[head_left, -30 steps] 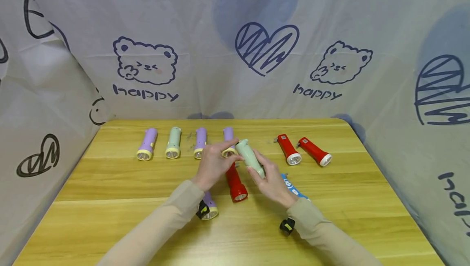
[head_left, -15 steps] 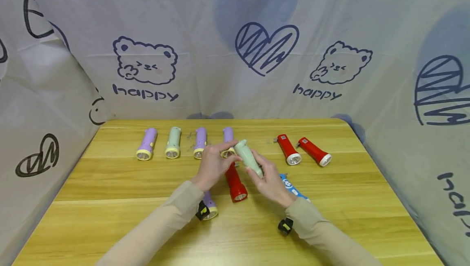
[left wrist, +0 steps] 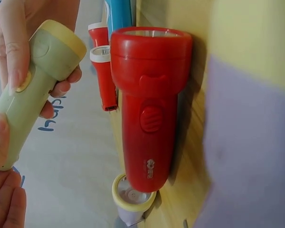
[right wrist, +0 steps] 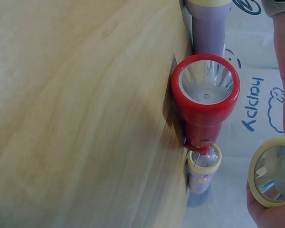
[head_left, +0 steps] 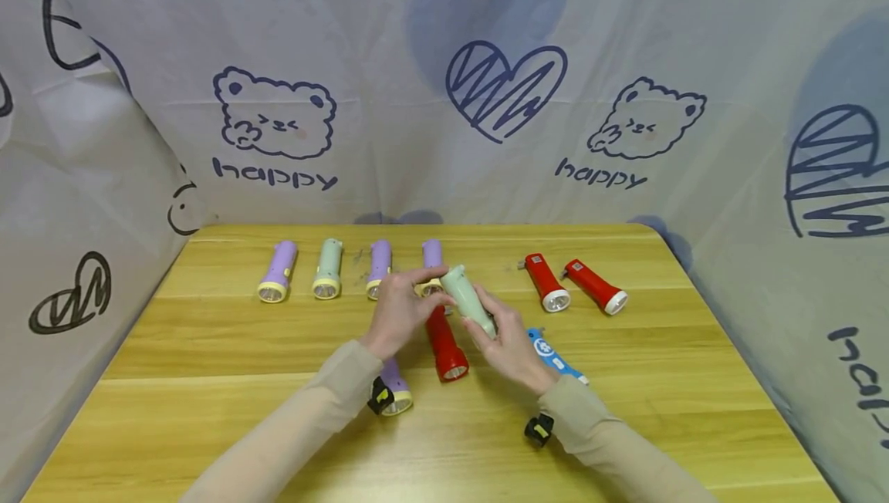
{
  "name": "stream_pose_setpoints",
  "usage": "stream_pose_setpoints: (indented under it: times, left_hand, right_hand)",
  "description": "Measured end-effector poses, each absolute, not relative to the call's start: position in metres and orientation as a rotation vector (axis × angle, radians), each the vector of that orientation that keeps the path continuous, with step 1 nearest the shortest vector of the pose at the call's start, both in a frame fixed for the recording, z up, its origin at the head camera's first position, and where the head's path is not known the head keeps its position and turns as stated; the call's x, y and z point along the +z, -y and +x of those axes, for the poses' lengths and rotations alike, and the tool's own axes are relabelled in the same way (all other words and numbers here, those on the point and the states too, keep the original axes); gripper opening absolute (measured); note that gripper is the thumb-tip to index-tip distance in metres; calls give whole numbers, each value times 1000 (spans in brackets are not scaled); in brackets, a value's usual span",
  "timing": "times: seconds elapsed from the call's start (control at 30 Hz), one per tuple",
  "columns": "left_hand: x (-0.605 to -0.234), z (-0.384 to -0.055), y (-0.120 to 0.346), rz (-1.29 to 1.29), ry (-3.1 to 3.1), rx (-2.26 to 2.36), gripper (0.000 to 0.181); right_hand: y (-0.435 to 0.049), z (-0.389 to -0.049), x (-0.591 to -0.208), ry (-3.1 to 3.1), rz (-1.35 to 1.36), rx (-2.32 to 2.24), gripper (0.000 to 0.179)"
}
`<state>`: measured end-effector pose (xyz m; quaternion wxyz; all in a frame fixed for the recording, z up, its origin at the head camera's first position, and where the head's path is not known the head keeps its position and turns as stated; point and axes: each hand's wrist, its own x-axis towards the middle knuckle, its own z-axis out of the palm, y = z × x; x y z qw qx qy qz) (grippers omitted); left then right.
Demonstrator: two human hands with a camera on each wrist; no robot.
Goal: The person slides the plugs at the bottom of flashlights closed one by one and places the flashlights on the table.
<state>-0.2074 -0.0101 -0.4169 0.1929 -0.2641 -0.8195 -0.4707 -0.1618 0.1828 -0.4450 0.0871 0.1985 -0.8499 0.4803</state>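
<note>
A pale green flashlight is held up over the table, tilted, between both hands. My right hand grips it round the head end; in the left wrist view its thumb lies on the yellow switch. With thumb and fingers, my left hand pinches the tail end. The yellow-rimmed lens faces the right wrist camera and looks unlit. Below the hands lies a red flashlight. A purple flashlight is partly hidden by the left wrist, and a blue flashlight lies beside the right hand.
Along the back left of the wooden table lie a purple flashlight, another green flashlight and two more purple ones. Two red flashlights with white heads lie at the back right. A printed cloth surrounds the table.
Both hands and the pale green flashlight have drifted slightly left, uncovering more of the blue flashlight. The grip looks the same, and the flashlights on the table have stayed put.
</note>
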Motion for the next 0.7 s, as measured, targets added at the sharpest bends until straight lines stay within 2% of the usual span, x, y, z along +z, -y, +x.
stream_pose_setpoints:
  times: [0.43, 0.7]
  left_hand:
    - [-412, -209, 17, -773, 2344, -1370, 40]
    - [-410, -208, 17, -827, 2345, -1388, 41]
  right_hand:
    - [-188, -164, -443, 2600, 602, 1526, 60]
    - [-196, -164, -439, 2698, 547, 1749, 51]
